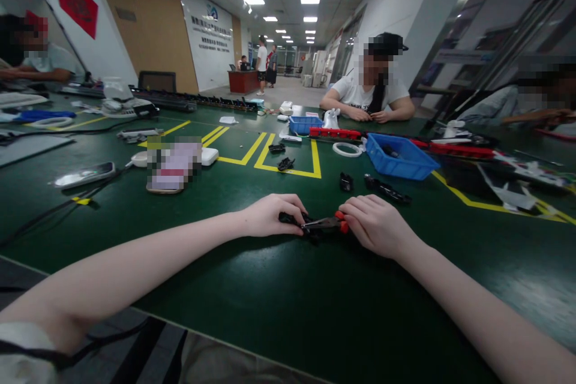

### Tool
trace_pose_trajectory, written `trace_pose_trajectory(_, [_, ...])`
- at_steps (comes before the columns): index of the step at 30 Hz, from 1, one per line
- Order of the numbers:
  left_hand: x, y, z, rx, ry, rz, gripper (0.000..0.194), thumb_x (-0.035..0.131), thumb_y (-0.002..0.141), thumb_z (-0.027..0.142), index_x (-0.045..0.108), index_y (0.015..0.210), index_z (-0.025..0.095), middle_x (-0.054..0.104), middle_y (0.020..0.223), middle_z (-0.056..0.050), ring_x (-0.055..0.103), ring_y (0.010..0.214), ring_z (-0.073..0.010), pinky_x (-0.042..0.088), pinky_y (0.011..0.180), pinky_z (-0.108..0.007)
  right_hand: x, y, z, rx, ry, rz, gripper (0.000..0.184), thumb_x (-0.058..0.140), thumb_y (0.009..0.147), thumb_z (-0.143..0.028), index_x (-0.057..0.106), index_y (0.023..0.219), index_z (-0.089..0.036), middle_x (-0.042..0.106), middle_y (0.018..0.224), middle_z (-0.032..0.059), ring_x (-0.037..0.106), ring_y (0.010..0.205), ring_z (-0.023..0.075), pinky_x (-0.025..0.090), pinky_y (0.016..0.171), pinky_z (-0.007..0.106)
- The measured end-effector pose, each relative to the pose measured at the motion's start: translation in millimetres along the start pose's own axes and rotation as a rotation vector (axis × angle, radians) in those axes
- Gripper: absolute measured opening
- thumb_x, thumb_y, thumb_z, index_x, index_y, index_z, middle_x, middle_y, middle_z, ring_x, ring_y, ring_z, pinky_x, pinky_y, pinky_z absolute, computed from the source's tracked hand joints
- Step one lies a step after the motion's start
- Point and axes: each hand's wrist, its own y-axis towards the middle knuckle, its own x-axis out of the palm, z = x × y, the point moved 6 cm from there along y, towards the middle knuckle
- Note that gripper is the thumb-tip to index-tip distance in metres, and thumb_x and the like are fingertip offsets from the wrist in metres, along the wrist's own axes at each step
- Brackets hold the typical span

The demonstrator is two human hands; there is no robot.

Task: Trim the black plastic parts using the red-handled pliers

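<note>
My left hand (275, 216) is closed around a small black part (288, 218), whose exact kind I cannot make out. In my right hand (375, 223) are the red handles of a pair of pliers (324, 223). The metal jaws point left and meet the black part beside my left fingertips; whether they grip it is too small to tell. Just beyond my right hand lie a short black piece (346, 182) and a longer black piece (387, 188). Two more small black pieces (285, 164) rest farther off, by the yellow tape lines.
A blue bin (399, 156) with dark parts stands beyond my right hand, near a white ring (347, 149). A phone (174, 169) and a silvery device (85, 175) lie left on the green table (279, 306). A person in a cap (369, 87) sits opposite.
</note>
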Motion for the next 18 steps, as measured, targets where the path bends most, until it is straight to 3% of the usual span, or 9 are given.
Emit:
trace_pose_trajectory(8, [-0.3, 0.8, -1.0, -0.01, -0.001, -0.001, 0.013, 0.074, 0.083, 0.025, 0.072, 0.091, 0.015, 0.063, 0.109, -0.009, 0.064, 0.1, -0.0198, 0.051, 0.091, -0.034, -3.7, 0.7, 5.3, -0.027, -0.061, 0.024, 0.029, 0.039, 0.096, -0.023, 0.066, 0.089, -0.016, 0.069, 0.086, 0.0072, 0.06, 0.087, 0.0218, 0.036, 0.1, 0.044])
trace_pose_trajectory(18, [1.7, 1.0, 5.1, -0.001, 0.022, -0.025, 0.012, 0.073, 0.083, 0.022, 0.068, 0.091, 0.015, 0.061, 0.116, -0.01, 0.061, 0.107, -0.0208, 0.049, 0.095, -0.035, -1.2, -1.4, 7.3, -0.018, -0.065, 0.026, 0.031, 0.037, 0.097, -0.023, 0.067, 0.091, -0.016, 0.068, 0.086, 0.0059, 0.057, 0.095, 0.0229, 0.03, 0.106, 0.046])
